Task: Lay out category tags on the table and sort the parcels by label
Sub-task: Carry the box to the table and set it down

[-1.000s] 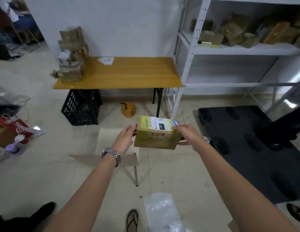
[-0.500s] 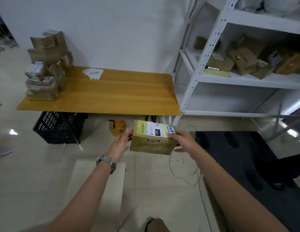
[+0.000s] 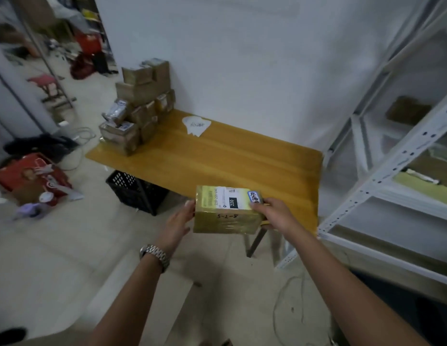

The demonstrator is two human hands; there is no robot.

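I hold a yellowish taped parcel (image 3: 226, 211) with a white shipping label and a small blue-edged tag, just over the near edge of the wooden table (image 3: 217, 158). My left hand (image 3: 178, 223) presses its left side and my right hand (image 3: 275, 213) grips its right end. "5-1-8" is handwritten on its front. A stack of brown parcels (image 3: 140, 106) stands on the table's far left corner. White paper tags (image 3: 196, 124) lie on the table near the wall.
A black plastic crate (image 3: 136, 191) sits under the table. A white metal shelving unit (image 3: 392, 171) with parcels stands at the right. A red box (image 3: 30, 178) and clutter lie on the floor at left. A cable (image 3: 287, 295) trails on the floor.
The view has swung left and closer to the table. The parcel, held in both hands, has moved up to the table's near edge.
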